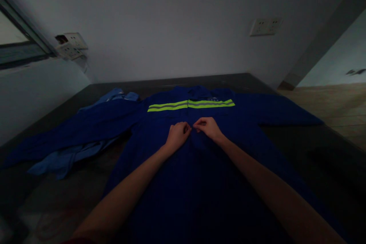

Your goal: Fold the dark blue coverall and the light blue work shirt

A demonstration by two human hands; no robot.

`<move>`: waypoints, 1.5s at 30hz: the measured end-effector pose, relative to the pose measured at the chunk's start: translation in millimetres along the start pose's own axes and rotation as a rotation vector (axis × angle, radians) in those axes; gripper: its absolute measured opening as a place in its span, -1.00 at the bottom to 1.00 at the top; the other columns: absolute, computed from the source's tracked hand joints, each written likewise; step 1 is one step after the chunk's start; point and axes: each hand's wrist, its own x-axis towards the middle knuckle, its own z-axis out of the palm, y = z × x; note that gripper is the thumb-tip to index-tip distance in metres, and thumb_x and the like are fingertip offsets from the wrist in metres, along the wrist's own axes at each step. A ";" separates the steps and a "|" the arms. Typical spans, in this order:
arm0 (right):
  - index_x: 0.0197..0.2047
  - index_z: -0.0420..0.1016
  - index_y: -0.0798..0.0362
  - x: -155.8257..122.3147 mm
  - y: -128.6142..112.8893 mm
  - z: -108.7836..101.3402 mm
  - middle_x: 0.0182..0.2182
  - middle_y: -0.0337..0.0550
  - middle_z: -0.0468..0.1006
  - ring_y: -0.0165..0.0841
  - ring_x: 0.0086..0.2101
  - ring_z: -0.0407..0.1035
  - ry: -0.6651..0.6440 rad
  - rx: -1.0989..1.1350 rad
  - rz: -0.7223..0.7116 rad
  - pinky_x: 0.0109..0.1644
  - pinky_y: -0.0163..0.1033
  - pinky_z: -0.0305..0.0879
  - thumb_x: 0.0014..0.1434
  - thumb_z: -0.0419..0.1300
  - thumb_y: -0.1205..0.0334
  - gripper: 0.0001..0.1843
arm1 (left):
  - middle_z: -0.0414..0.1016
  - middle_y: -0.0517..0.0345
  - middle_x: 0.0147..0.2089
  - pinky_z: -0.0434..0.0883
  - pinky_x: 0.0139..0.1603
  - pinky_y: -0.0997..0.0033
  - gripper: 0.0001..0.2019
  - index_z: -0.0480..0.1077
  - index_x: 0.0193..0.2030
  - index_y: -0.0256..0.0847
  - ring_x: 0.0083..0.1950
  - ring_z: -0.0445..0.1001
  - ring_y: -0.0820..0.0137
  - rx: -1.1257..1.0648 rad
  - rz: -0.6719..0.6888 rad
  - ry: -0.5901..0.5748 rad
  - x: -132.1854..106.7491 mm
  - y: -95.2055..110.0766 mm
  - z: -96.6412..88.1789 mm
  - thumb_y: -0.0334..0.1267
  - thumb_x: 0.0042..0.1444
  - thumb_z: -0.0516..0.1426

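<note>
A dark blue work jacket (160, 175) lies spread on its back, sleeves stretched out to both sides. Across its chest runs a yellow-green reflective stripe (168, 106), split at the front seam. Just below that stripe, at the middle of the front, my left hand (178, 134) pinches the cloth by the front edge. My right hand (208, 127) is close beside it, thumb and fingertips pressed together on the other side of the seam. Whatever small part the fingertips hold is too dark to make out.
The jacket rests on a dark table (240, 79) pushed against a pale wall. Under the left sleeve lies a lighter blue garment (77, 154). Wall sockets (265, 26) sit at the right, with more sockets (71, 45) at the left near a window frame. Floor (334, 106) shows beyond the right edge.
</note>
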 end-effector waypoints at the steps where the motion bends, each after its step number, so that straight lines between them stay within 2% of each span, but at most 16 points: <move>1: -0.49 0.53 0.13 0.4 0.2 0.4 -0.60 -0.22 0.54 -0.41 -0.57 0.42 0.006 0.009 0.002 -0.43 -0.33 0.35 -0.11 0.31 0.29 -0.92 | 0.46 0.19 -0.38 0.24 -0.30 0.44 -0.87 0.41 -0.35 -0.19 -0.31 0.41 0.38 -0.008 -0.009 0.005 0.2 0.2 0.5 -0.27 0.16 0.07; 6: -0.46 0.56 0.12 1.2 0.0 2.7 -0.53 -0.17 0.59 -0.41 -0.53 0.43 0.014 0.026 0.009 -0.40 -0.33 0.37 -0.11 0.30 0.29 -0.91 | 0.43 0.25 -0.42 0.22 -0.34 0.47 -0.90 0.41 -0.37 -0.20 -0.33 0.39 0.41 -0.113 -0.100 0.012 1.3 4.9 0.3 -0.28 0.12 0.09; 12: -0.43 0.58 0.12 1.3 -0.1 1.7 -0.50 -0.16 0.60 -0.40 -0.52 0.43 0.002 -0.022 -0.018 -0.41 -0.34 0.36 -0.09 0.28 0.28 -0.89 | 0.38 0.28 -0.45 0.19 -0.33 0.45 -0.85 0.39 -0.38 -0.19 -0.33 0.37 0.42 -0.114 -0.130 0.000 1.0 8.8 -0.6 -0.17 0.10 0.14; 21: -0.53 0.50 0.11 18.7 -18.3 -8.0 -0.68 -0.30 0.47 -0.46 -0.63 0.36 -0.256 -0.104 0.004 -0.53 -0.40 0.23 -0.13 0.31 0.35 -0.95 | 0.42 0.28 -0.39 0.18 -0.28 0.45 -0.90 0.37 -0.37 -0.19 -0.27 0.39 0.40 -0.105 -0.105 0.012 -0.7 2.7 4.9 -0.24 0.11 0.16; 29: -0.50 0.52 0.12 19.0 -13.4 -9.6 -0.66 -0.29 0.50 -0.45 -0.61 0.38 -0.239 -0.036 0.074 -0.48 -0.38 0.27 -0.11 0.32 0.30 -0.92 | 0.41 0.30 -0.43 0.17 -0.33 0.47 -0.90 0.35 -0.39 -0.18 -0.32 0.39 0.43 -0.140 -0.124 -0.009 1.8 3.8 1.9 -0.25 0.10 0.17; 39: -0.50 0.53 0.14 20.0 -10.1 -8.9 -0.68 -0.29 0.48 -0.48 -0.62 0.35 -0.233 0.022 0.140 -0.50 -0.39 0.25 -0.10 0.32 0.32 -0.93 | 0.42 0.29 -0.39 0.19 -0.26 0.44 -0.90 0.32 -0.39 -0.18 -0.27 0.40 0.40 -0.106 -0.123 -0.026 1.8 3.1 2.5 -0.30 0.09 0.18; 45: -0.45 0.55 0.15 19.4 -12.6 -12.7 -0.63 -0.27 0.51 -0.48 -0.59 0.36 -0.298 0.030 0.139 -0.44 -0.37 0.30 -0.07 0.29 0.32 -0.94 | 0.43 0.28 -0.41 0.20 -0.26 0.43 -0.91 0.34 -0.40 -0.17 -0.28 0.41 0.38 -0.091 -0.126 -0.014 2.1 3.7 1.7 -0.28 0.10 0.15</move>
